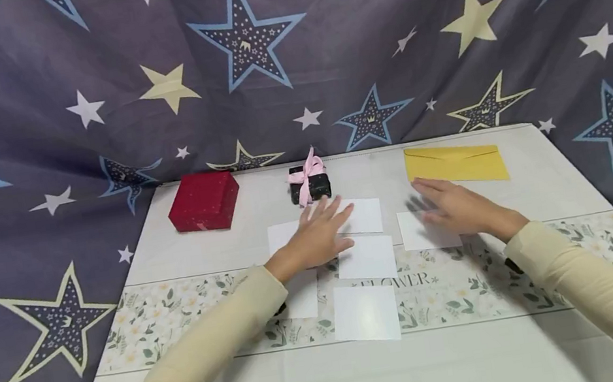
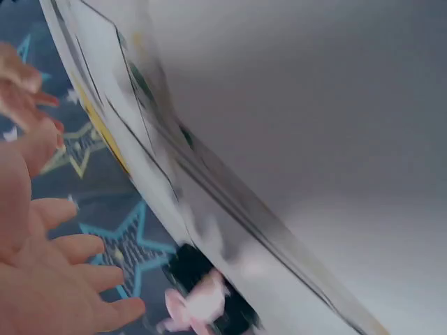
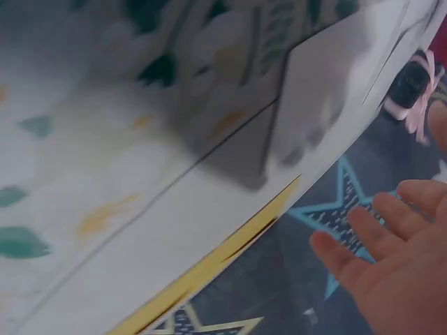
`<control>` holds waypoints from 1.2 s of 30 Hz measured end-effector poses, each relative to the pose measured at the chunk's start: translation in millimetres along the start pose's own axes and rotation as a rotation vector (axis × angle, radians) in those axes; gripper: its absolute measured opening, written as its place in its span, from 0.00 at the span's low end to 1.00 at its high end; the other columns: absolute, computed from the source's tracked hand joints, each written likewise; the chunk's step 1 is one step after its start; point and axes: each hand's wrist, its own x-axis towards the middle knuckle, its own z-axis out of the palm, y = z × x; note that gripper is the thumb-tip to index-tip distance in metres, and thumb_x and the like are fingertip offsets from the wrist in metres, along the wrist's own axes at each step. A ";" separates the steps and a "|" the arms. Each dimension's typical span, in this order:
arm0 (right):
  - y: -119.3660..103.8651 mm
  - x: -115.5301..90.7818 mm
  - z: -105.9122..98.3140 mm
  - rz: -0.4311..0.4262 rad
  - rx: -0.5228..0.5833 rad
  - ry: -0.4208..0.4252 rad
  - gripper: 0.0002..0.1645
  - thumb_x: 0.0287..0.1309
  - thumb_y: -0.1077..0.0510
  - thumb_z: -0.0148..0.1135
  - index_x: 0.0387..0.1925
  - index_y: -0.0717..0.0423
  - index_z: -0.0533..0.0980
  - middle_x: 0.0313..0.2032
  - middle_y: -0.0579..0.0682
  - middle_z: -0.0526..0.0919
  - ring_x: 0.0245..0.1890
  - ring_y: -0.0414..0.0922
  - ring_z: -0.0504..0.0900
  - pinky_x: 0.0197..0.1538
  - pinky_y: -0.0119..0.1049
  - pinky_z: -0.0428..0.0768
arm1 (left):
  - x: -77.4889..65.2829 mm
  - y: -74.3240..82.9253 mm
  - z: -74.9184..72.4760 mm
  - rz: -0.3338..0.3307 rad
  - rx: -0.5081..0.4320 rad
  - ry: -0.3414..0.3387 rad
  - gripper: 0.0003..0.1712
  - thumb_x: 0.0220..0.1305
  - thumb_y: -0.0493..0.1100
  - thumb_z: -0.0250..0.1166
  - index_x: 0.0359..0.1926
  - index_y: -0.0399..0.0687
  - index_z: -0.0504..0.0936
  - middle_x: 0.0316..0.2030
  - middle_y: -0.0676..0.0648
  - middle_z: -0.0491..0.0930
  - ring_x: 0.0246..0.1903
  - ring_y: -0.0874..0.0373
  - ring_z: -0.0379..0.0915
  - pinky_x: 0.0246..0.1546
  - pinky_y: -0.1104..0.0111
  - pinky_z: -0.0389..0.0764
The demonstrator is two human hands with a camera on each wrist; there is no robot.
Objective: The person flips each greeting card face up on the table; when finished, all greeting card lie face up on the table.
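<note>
My left hand (image 1: 317, 234) hovers over several white cards, its fingers spread and holding nothing. Beneath and beside it lie an upper card (image 1: 364, 215), a middle card (image 1: 373, 257) and a left card (image 1: 302, 297). Closest to me is another card (image 1: 365, 314). Just past the left fingertips sits a small black box (image 1: 319, 186) tied with a pink ribbon (image 1: 305, 181). My right hand (image 1: 460, 206), fingers extended, is above a separate white card (image 1: 420, 232) and casts a shadow on it. A yellow envelope (image 1: 457, 163) lies just beyond that hand.
A red box (image 1: 204, 201) stands at the back left of the table. The white tablecloth (image 1: 334, 378) has a floral band (image 1: 182, 315) across its middle. Directly behind the table's back edge hangs a dark curtain (image 1: 333, 48) with stars.
</note>
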 end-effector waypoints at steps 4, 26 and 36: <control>15.6 -8.9 -4.0 0.027 0.043 0.024 0.35 0.69 0.59 0.63 0.72 0.67 0.65 0.62 0.69 0.74 0.57 0.63 0.78 0.59 0.59 0.78 | 22.8 21.0 3.4 0.142 0.024 0.081 0.31 0.71 0.53 0.64 0.71 0.49 0.74 0.71 0.42 0.72 0.73 0.43 0.65 0.73 0.46 0.64; 58.1 -24.5 12.2 0.249 0.217 -0.043 0.22 0.65 0.59 0.67 0.59 0.60 0.81 0.39 0.54 0.85 0.34 0.43 0.76 0.37 0.36 0.74 | 72.4 80.3 29.2 0.253 0.310 -0.057 0.23 0.68 0.61 0.64 0.60 0.64 0.84 0.57 0.53 0.84 0.55 0.56 0.80 0.55 0.62 0.81; 59.5 -25.5 14.4 0.276 0.223 -0.045 0.18 0.65 0.60 0.66 0.56 0.58 0.83 0.44 0.56 0.86 0.42 0.47 0.82 0.43 0.40 0.79 | 75.1 75.6 34.5 0.171 0.214 -0.064 0.24 0.66 0.61 0.66 0.61 0.65 0.83 0.56 0.55 0.84 0.53 0.59 0.79 0.55 0.65 0.79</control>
